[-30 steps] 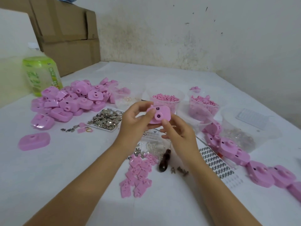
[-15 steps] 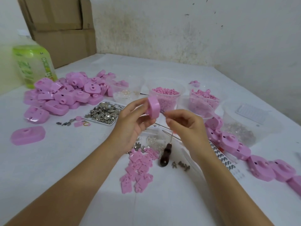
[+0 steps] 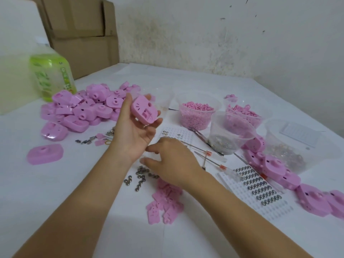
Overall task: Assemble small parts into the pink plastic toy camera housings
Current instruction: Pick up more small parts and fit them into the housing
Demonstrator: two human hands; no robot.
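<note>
Down from the housing has come the right hand [image 3: 173, 161], now palm-down low over the table [image 3: 74, 192], fingers loosely spread above scattered round metal bits [image 3: 141, 177] and gripping nothing visible. Left hand [image 3: 134, 135], palm up, grips one pink housing [image 3: 144, 110] between thumb and curled fingertips, raised above the table; a face with radial slits and a rectangular recess has turned toward the camera. One lone housing [image 3: 45, 153] lies far left, beside a heap of housings [image 3: 83, 108] too many to count. Four clear plastic tubs show plainly: pink pellets [image 3: 197, 110], angular pink bits [image 3: 243, 114], shiny metal pieces [image 3: 229, 135], glassy pieces [image 3: 290, 151]. Two orange-hubbed needle tools [image 3: 208, 152] lie near a white perforated tray [image 3: 256, 189] of metal rings. Flat pink plates [image 3: 165, 203] sit in a small pile. One green bottle [image 3: 52, 77] has a label too blurred to read
</note>
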